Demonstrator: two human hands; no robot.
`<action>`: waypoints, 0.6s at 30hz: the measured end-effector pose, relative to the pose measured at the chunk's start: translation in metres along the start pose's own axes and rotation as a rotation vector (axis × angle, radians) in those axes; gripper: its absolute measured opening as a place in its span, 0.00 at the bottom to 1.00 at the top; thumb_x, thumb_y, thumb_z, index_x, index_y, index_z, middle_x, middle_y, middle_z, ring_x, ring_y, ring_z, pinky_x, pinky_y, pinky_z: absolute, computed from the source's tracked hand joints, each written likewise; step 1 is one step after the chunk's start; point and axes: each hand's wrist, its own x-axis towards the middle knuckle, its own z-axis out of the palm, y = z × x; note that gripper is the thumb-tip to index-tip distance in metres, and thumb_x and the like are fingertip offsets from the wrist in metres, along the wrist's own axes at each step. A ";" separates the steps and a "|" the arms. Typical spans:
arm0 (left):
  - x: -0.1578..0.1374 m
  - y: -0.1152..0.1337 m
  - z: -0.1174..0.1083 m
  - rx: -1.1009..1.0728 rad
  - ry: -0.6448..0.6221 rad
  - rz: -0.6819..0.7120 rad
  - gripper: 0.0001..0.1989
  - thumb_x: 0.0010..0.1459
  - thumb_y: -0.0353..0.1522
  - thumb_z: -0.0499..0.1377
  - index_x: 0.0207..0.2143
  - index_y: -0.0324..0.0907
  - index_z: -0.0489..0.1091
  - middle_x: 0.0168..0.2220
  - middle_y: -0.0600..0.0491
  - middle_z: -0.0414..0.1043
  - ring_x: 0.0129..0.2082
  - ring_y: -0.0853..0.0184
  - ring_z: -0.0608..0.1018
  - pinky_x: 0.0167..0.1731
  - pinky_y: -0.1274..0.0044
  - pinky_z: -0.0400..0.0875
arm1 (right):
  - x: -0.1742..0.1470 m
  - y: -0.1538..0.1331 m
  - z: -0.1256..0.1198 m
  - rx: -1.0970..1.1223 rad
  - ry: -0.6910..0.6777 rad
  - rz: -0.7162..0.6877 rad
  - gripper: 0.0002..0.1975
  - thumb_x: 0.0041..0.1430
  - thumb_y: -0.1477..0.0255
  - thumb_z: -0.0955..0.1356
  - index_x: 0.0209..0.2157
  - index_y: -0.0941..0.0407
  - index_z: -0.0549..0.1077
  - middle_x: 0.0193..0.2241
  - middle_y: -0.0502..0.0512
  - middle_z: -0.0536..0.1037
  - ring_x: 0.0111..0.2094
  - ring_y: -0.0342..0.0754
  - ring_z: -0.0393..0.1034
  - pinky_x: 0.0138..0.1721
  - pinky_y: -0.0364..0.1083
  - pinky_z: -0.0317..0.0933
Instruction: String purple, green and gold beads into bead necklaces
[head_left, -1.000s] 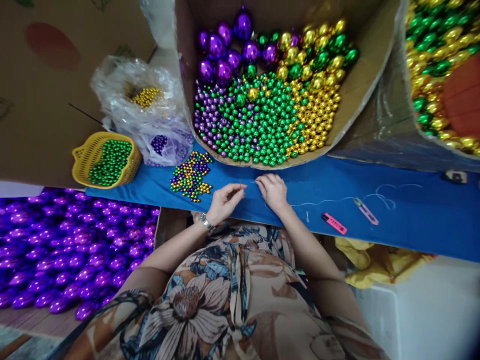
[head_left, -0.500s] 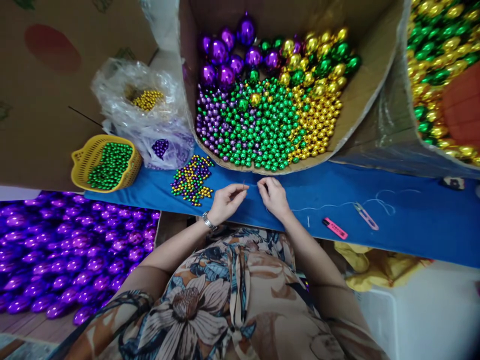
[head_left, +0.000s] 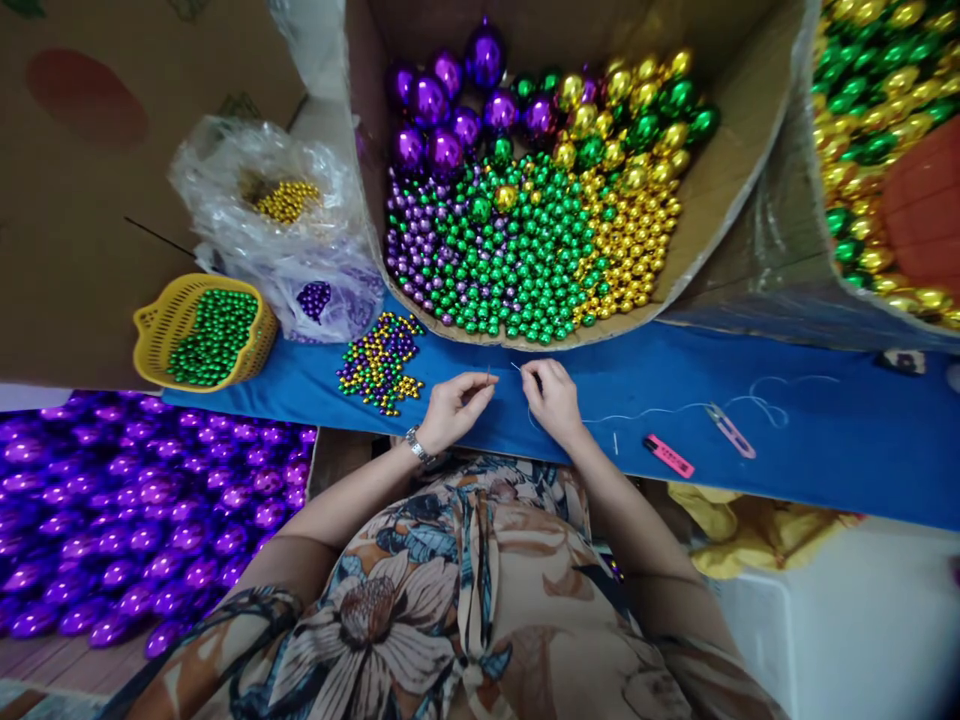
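My left hand (head_left: 455, 408), with a metal watch at the wrist, pinches a thin upright needle (head_left: 488, 375) between thumb and fingertips. To the right, a short way off, my right hand (head_left: 553, 398) is closed on a white thread (head_left: 516, 366), whose tip pokes out toward the needle. The two are apart. From beneath the right hand the rest of the thread runs right across the blue cloth (head_left: 592, 365) to pink thread snips (head_left: 731, 430). A pile of small gold, green and purple beads (head_left: 380, 362) lies left of my left hand.
A carton (head_left: 739, 200) of purple, green and gold beads stands ahead. At left are a yellow basket (head_left: 142, 345) of green beads and plastic bags (head_left: 217, 185) of beads. A pink marker-like object (head_left: 669, 456) lies near the front edge. Large purple beads (head_left: 150, 510) fill the lower left.
My right hand has shifted slightly right, away from the needle. The thread that reached across between the hands now ends in a short tip at my right fingers.
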 end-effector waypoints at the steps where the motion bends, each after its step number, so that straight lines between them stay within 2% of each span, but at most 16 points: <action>1: 0.000 0.000 0.000 0.000 0.000 0.004 0.13 0.59 0.38 0.59 0.42 0.40 0.76 0.35 0.50 0.79 0.30 0.69 0.79 0.32 0.78 0.74 | -0.001 -0.008 -0.006 0.064 0.033 -0.018 0.11 0.66 0.69 0.60 0.35 0.56 0.72 0.35 0.56 0.77 0.40 0.47 0.70 0.45 0.46 0.62; 4: 0.001 0.002 0.001 0.021 0.003 0.036 0.13 0.59 0.38 0.60 0.42 0.40 0.76 0.35 0.50 0.80 0.30 0.69 0.79 0.33 0.78 0.75 | -0.004 -0.036 -0.025 0.185 0.113 -0.077 0.07 0.65 0.71 0.61 0.35 0.55 0.70 0.38 0.56 0.78 0.42 0.46 0.72 0.46 0.45 0.65; 7: 0.001 0.006 0.001 0.063 0.008 0.081 0.12 0.59 0.37 0.60 0.41 0.41 0.77 0.37 0.50 0.80 0.33 0.68 0.80 0.34 0.77 0.75 | -0.006 -0.055 -0.034 0.189 0.154 -0.130 0.06 0.64 0.73 0.62 0.35 0.54 0.70 0.39 0.56 0.78 0.42 0.44 0.74 0.45 0.44 0.67; 12: -0.001 0.011 -0.002 0.049 0.003 0.056 0.11 0.58 0.36 0.61 0.41 0.41 0.76 0.39 0.50 0.80 0.35 0.67 0.81 0.38 0.76 0.76 | -0.004 -0.061 -0.036 0.141 0.199 -0.223 0.04 0.64 0.74 0.63 0.37 0.55 0.70 0.39 0.56 0.79 0.42 0.44 0.75 0.43 0.43 0.68; 14: 0.001 0.013 -0.004 -0.124 0.016 -0.045 0.12 0.56 0.38 0.63 0.39 0.41 0.75 0.37 0.50 0.80 0.34 0.67 0.81 0.38 0.75 0.77 | -0.005 -0.061 -0.037 0.147 0.193 -0.237 0.05 0.64 0.74 0.63 0.38 0.55 0.70 0.39 0.56 0.79 0.42 0.44 0.75 0.43 0.43 0.69; 18: 0.010 0.017 -0.009 -0.667 0.122 -0.361 0.15 0.52 0.39 0.67 0.36 0.41 0.69 0.34 0.52 0.79 0.32 0.68 0.82 0.35 0.75 0.79 | -0.009 -0.063 -0.037 0.107 0.203 -0.249 0.06 0.64 0.74 0.63 0.38 0.55 0.71 0.39 0.57 0.79 0.42 0.46 0.74 0.45 0.47 0.69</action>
